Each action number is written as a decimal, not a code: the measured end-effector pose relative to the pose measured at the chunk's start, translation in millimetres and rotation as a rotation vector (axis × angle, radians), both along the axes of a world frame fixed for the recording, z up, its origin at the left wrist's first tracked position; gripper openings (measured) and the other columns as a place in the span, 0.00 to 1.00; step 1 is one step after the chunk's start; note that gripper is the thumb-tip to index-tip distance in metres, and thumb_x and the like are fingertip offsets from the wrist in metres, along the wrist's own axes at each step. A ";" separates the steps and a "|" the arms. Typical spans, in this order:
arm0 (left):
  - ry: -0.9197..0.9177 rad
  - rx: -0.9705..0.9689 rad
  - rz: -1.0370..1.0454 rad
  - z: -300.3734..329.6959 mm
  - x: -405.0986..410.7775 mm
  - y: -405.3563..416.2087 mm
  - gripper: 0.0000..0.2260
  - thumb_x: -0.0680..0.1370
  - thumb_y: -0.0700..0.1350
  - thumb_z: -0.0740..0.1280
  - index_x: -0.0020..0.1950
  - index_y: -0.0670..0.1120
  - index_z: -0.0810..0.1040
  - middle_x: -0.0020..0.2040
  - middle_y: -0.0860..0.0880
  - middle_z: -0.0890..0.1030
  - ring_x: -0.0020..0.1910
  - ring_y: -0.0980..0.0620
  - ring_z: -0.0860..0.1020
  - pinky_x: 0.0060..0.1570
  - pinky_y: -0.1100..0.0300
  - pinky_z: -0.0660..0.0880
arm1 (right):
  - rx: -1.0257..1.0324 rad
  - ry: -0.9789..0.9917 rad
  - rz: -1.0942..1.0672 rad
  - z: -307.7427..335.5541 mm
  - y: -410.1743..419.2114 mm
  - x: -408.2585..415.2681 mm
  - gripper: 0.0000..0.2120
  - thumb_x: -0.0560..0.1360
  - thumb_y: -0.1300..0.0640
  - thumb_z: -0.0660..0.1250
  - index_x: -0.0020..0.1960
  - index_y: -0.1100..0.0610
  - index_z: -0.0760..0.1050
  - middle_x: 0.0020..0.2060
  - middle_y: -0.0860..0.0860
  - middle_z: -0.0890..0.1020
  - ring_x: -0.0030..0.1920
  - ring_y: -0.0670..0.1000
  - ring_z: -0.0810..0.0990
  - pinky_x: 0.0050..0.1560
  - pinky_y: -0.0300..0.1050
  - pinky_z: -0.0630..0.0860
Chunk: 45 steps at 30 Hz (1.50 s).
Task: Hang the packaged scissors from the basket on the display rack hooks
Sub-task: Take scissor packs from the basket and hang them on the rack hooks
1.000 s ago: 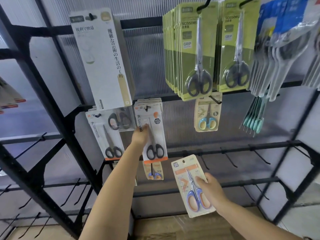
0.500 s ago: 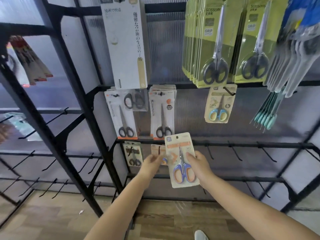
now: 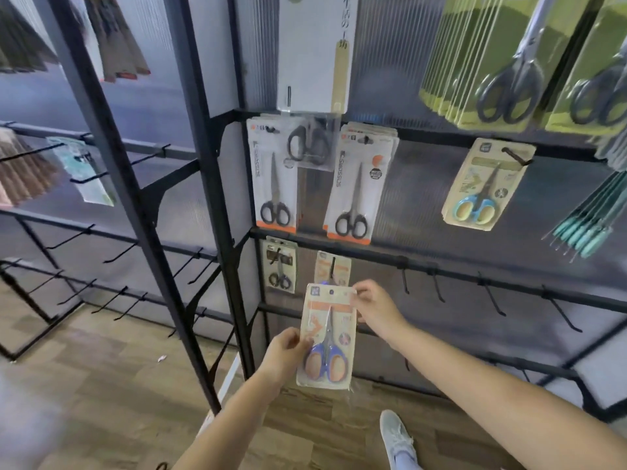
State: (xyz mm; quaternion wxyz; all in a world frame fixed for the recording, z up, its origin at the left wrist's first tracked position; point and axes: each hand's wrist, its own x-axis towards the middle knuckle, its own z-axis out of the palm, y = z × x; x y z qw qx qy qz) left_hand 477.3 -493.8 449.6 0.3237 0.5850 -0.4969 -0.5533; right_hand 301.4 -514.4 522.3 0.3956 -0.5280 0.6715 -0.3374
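A person standing at a black display rack (image 3: 217, 184) holds a packaged pair of blue-handled scissors (image 3: 326, 337) upright with both hands, in front of the rack's lower rails. The left hand (image 3: 283, 354) pinches the card's left edge beside the scissor handles, fingers curled round it; the right hand (image 3: 375, 308) grips the card's upper right corner between thumb and fingers. The top of the pack sits just below a hook (image 3: 333, 269) that already carries a similar orange-and-cream pack (image 3: 334, 269), partly hidden behind the held one. To the left of that hook hangs a small pack of black-handled scissors (image 3: 280, 264). On the rail above hang two taller white packs with orange bases (image 3: 353, 184), each showing black-handled scissors, and farther right a cream pack of light-blue-handled scissors (image 3: 483, 184). Stacks of green-carded large scissors (image 3: 502, 59) fill the top right. Bare hooks (image 3: 490, 293) line the rail to the right of the hands. A pale shoe (image 3: 395, 435) stands on the wood-look floor (image 3: 101, 368) below. The basket is out of view.
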 end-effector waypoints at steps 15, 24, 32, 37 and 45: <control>-0.081 -0.095 0.081 -66.6 -29.9 -87.6 0.07 0.79 0.46 0.63 0.47 0.43 0.75 0.43 0.47 0.80 0.44 0.49 0.78 0.46 0.56 0.72 | -0.213 0.390 0.128 -50.6 -102.6 -13.0 0.05 0.76 0.64 0.62 0.44 0.56 0.74 0.39 0.47 0.75 0.43 0.48 0.74 0.39 0.38 0.69; -0.153 -0.164 0.128 -89.7 -38.6 -112.1 0.11 0.80 0.45 0.61 0.38 0.46 0.70 0.35 0.53 0.75 0.35 0.55 0.72 0.28 0.71 0.66 | -0.316 0.398 0.201 -71.3 -116.9 -23.6 0.06 0.77 0.63 0.62 0.44 0.56 0.73 0.39 0.45 0.76 0.40 0.41 0.73 0.38 0.30 0.68; -0.271 -0.141 0.124 -79.8 -45.3 -137.3 0.06 0.81 0.43 0.58 0.47 0.45 0.73 0.44 0.49 0.78 0.40 0.53 0.73 0.35 0.62 0.66 | -0.258 0.559 0.194 -69.2 -132.1 -16.0 0.08 0.78 0.63 0.56 0.43 0.55 0.70 0.44 0.52 0.76 0.44 0.54 0.76 0.43 0.51 0.76; -0.305 -0.175 0.042 -70.7 -50.8 -156.0 0.08 0.79 0.38 0.57 0.51 0.44 0.75 0.49 0.45 0.79 0.50 0.45 0.75 0.48 0.57 0.71 | -0.216 0.626 0.198 -66.1 -139.5 -16.9 0.06 0.78 0.61 0.55 0.45 0.59 0.69 0.44 0.54 0.74 0.42 0.52 0.72 0.41 0.47 0.71; -0.447 -0.339 -0.095 -39.9 -56.1 -162.4 0.21 0.79 0.34 0.54 0.72 0.44 0.65 0.66 0.43 0.74 0.64 0.46 0.72 0.58 0.58 0.69 | -0.233 0.958 0.237 -65.0 -139.7 -13.6 0.12 0.76 0.62 0.62 0.59 0.57 0.71 0.54 0.54 0.76 0.53 0.54 0.76 0.54 0.49 0.76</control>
